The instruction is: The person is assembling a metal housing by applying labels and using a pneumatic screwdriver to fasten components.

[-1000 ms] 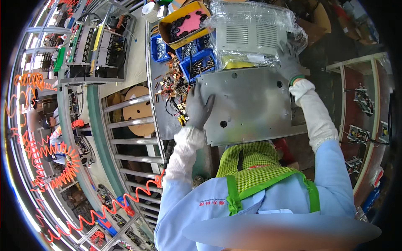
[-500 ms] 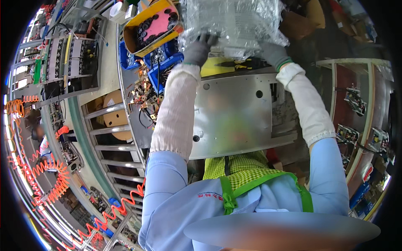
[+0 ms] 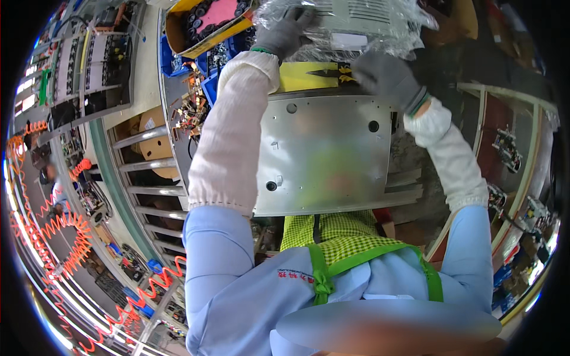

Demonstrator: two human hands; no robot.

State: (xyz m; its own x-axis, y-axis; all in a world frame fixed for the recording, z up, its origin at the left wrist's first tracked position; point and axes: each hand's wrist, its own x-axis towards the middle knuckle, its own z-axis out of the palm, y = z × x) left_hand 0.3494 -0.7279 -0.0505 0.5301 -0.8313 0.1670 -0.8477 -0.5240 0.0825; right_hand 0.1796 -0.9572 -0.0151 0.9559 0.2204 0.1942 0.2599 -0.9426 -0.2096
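Observation:
A pale grey vented metal panel (image 3: 351,19) lies at the far middle, partly wrapped in clear plastic film (image 3: 409,26). My left hand (image 3: 286,34), in a grey glove, rests at the film's left near corner with fingers stretched apart. My right hand (image 3: 392,77), also gloved, is at the film's near right edge, beside black-tipped pliers (image 3: 326,73) with yellow-and-black handles. Its fingers are smeared by motion, so their grip is unclear. The pliers lie on a yellow surface (image 3: 291,77). Nearer my body is a flat silvery metal sheet (image 3: 326,154) with round holes.
At the far left a yellow-edged box (image 3: 222,32) holds black round parts, with blue bins (image 3: 173,59) beside it. Small copper-coloured parts (image 3: 191,110) lie in a heap. A roller conveyor (image 3: 155,191) runs along my left; a shelf frame (image 3: 525,142) stands right.
My right hand has come nearer and loosened from the wrapped panel's corner toward the pliers. My left hand has shifted farther onto the film. More of the vented panel shows, and the pliers are less covered.

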